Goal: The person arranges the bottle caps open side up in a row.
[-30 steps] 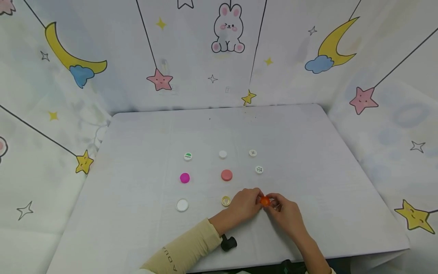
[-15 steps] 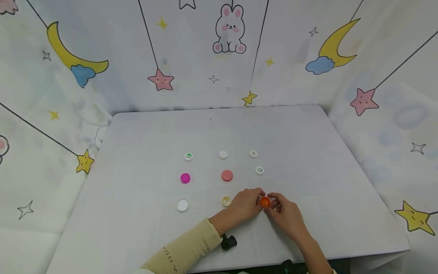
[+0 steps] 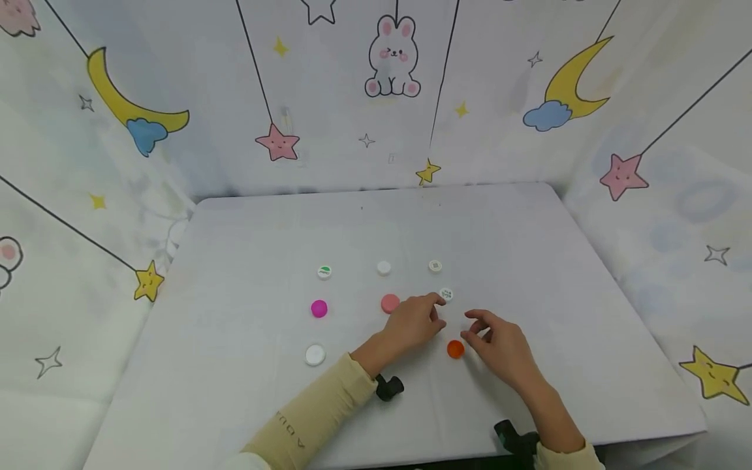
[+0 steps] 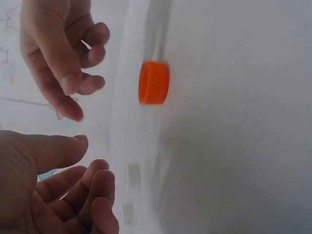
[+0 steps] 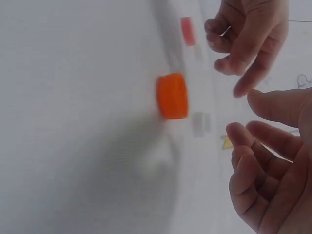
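- Landmark: orange cap (image 3: 455,349), flat on white table (image 3: 205,391), hollow side up, nobody holding it.
- Left hand (image 3: 412,320): up-left of orange cap, fingers and thumb apart, nothing gripped. Fingertips near printed white cap (image 3: 446,295); contact can't be told from head view.
- Right hand (image 3: 499,343): just right of orange cap, loosely curved, thumb and fingers apart, nothing gripped. Both wrist views show a gap to orange cap.
- Printed white cap: just beyond orange cap; square-marked white cap (image 3: 435,266) farther beyond.
- Coral cap (image 3: 390,303), partly covered by left hand: beyond and left of orange cap.
- Magenta cap (image 3: 319,309) and large white cap (image 3: 315,355): well left of orange cap.
- Step, my guess: arranging caps in rows; orange one looks placed.
- Next move probably calls for lifting hands clear, or a light pinch to straighten a cap without knocking neighbours.
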### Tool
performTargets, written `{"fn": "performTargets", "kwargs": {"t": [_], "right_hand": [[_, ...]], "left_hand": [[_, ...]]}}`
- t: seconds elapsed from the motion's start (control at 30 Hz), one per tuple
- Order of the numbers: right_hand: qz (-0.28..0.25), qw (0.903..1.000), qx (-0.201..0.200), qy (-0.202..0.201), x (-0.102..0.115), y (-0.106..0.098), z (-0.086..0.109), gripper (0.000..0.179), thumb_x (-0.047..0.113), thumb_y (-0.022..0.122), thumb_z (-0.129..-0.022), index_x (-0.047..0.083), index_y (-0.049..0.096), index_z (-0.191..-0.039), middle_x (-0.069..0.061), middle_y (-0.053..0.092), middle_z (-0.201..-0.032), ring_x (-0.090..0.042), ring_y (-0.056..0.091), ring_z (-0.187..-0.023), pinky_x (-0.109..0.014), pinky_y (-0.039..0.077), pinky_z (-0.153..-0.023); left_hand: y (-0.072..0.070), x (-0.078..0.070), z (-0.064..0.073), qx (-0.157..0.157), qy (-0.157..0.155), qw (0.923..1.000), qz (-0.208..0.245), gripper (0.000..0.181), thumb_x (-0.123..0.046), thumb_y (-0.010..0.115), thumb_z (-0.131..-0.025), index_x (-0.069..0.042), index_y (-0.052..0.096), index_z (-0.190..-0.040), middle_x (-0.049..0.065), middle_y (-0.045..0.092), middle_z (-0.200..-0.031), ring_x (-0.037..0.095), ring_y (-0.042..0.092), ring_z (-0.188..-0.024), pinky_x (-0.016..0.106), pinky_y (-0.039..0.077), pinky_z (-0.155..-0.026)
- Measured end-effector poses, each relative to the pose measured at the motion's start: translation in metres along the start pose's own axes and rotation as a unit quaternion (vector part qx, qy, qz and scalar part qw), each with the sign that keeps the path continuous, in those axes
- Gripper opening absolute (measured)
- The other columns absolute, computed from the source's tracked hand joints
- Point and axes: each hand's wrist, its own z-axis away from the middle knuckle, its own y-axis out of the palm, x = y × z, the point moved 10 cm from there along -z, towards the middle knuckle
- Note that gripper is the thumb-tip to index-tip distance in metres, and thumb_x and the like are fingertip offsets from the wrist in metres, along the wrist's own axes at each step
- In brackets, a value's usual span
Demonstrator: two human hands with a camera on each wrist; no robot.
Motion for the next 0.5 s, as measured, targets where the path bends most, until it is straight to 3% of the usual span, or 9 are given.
{"fn": "performTargets", "kwargs": {"t": [0.17,0.33,0.5], "right_hand": [[0.010,0.9999,0.012,0.004,0.002,-0.003,-0.014,0.036,0.018,0.073,-0.088,0.007,0.064,-0.121,0.000,0.067,-0.088,-0.011,0.060,-0.067,-0.026,0.047,-0.057],[0.019,0.9986,0.047,0.014,0.002,0.004,-0.028,0.041,0.023,0.072,-0.089,0.007,0.062,-0.125,-0.003,0.068,-0.096,-0.013,0.063,-0.073,-0.028,0.050,-0.060],[0.014,0.9987,0.048,0.002,0.001,0.007,-0.048,0.042,0.022,0.072,-0.089,0.007,0.061,-0.126,-0.005,0.069,-0.098,-0.018,0.066,-0.078,-0.029,0.051,-0.063]], "left_hand": [[-0.006,0.007,-0.014,-0.009,-0.019,0.9998,0.007,0.036,-0.023,0.070,-0.091,-0.012,0.061,-0.125,-0.008,0.058,-0.073,0.008,0.052,-0.059,0.019,0.042,-0.054],[-0.006,0.006,-0.028,0.004,-0.035,0.9989,-0.031,0.037,-0.025,0.069,-0.091,-0.012,0.060,-0.125,-0.005,0.062,-0.079,0.009,0.055,-0.066,0.021,0.045,-0.059],[-0.009,0.003,-0.043,-0.002,-0.039,0.9972,-0.063,0.036,-0.024,0.070,-0.091,-0.013,0.061,-0.124,-0.004,0.064,-0.084,0.011,0.058,-0.074,0.023,0.048,-0.067]]}}
